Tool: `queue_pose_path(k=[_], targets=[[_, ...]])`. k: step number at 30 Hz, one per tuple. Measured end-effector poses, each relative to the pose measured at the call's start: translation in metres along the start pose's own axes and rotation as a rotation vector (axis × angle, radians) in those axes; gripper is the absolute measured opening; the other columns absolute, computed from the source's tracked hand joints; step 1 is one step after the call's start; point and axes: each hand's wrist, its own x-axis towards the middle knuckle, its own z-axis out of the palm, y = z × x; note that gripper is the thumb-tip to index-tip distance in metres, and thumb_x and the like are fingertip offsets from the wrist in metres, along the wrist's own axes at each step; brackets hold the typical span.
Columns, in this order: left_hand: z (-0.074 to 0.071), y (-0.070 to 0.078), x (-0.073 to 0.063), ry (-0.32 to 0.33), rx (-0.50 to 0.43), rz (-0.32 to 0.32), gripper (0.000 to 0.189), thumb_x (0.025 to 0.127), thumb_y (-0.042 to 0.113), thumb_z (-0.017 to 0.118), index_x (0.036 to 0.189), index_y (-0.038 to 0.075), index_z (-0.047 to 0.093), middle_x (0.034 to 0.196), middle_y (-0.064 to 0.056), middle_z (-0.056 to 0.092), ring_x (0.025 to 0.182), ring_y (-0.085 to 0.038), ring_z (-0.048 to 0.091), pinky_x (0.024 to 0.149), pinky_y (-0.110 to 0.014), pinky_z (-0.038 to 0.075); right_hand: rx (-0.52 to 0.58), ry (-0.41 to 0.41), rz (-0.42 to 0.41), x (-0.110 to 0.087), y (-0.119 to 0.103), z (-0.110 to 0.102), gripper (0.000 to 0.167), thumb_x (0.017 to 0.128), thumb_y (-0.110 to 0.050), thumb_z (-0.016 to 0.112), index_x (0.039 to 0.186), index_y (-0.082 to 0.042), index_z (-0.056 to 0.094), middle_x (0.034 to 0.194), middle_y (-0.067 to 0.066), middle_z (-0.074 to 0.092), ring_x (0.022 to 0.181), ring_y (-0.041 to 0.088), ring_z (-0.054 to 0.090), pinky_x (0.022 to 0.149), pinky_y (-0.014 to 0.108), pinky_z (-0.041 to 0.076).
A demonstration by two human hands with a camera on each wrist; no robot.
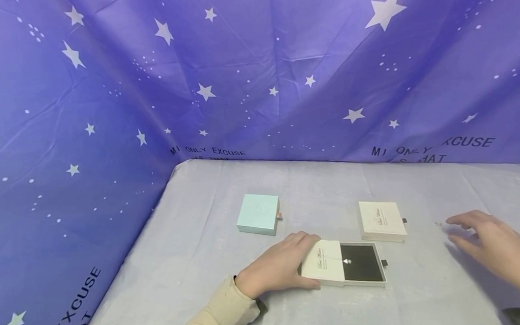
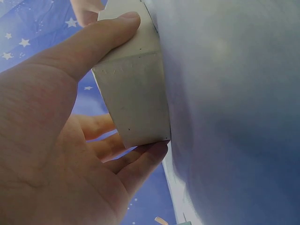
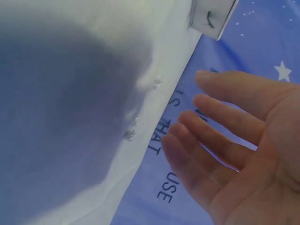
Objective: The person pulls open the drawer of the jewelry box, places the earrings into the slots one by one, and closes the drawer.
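My left hand [image 1: 278, 263] grips the closed end of a cream drawer-style gift box [image 1: 322, 266], thumb along the near side and fingers round the far side. The box's drawer [image 1: 363, 263] is pulled out to the right, showing a black insert with a small silvery pendant on a fine chain. In the left wrist view the thumb and fingers press opposite sides of the box [image 2: 136, 98]. My right hand [image 1: 494, 244] hovers over the cloth at the right, fingers relaxed and holding nothing. Just beyond its fingertips lie tiny silvery pieces of jewellery [image 3: 157, 85], blurred.
A mint-green box [image 1: 259, 213] with a pinkish pull tab stands at the back left. Behind the drawer is another cream box [image 1: 380, 219] with a dark tab, closed. Pale grey cloth [image 1: 191, 257] covers the table; a purple star-patterned curtain [image 1: 248, 57] hangs behind it.
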Motion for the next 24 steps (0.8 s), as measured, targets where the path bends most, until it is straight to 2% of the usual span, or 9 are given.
queue_pose_path(k=[6, 12, 16, 24], targets=[[0.0, -0.001, 0.0, 0.003, 0.008, 0.004, 0.086, 0.075, 0.05, 0.083, 0.144, 0.016, 0.043, 0.127, 0.004, 0.055, 0.111, -0.006, 0.052, 0.096, -0.019, 0.045, -0.026, -0.049, 0.019, 0.001, 0.012, 0.005, 0.045, 0.074, -0.002, 0.079, 0.113, 0.014, 0.06, 0.11, 0.04, 0.058, 0.095, 0.058, 0.054, 0.08, 0.068, 0.042], [0.001, -0.001, 0.0, 0.006, 0.01, 0.007, 0.086, 0.075, 0.049, 0.083, 0.143, 0.016, 0.043, 0.125, 0.005, 0.055, 0.108, -0.005, 0.051, 0.093, -0.018, 0.045, -0.062, -0.1, 0.026, 0.0, 0.021, 0.011, 0.052, 0.073, -0.003, 0.079, 0.116, 0.017, 0.057, 0.113, 0.043, 0.055, 0.098, 0.059, 0.052, 0.084, 0.07, 0.04], [0.002, -0.001, 0.0, 0.004, 0.011, 0.008, 0.086, 0.075, 0.05, 0.083, 0.144, 0.016, 0.043, 0.126, 0.005, 0.054, 0.109, -0.005, 0.05, 0.094, -0.017, 0.045, -0.07, -0.118, 0.022, 0.0, 0.026, 0.015, 0.049, 0.072, -0.003, 0.078, 0.112, 0.018, 0.059, 0.11, 0.043, 0.056, 0.096, 0.06, 0.054, 0.082, 0.069, 0.042], [0.002, -0.001, 0.0, 0.0, 0.017, 0.005, 0.086, 0.076, 0.051, 0.082, 0.144, 0.016, 0.043, 0.128, 0.005, 0.054, 0.111, -0.005, 0.051, 0.096, -0.018, 0.044, -0.087, -0.191, 0.065, 0.002, 0.025, 0.012, 0.038, 0.074, 0.0, 0.076, 0.103, 0.019, 0.061, 0.105, 0.043, 0.057, 0.096, 0.061, 0.054, 0.083, 0.069, 0.044]])
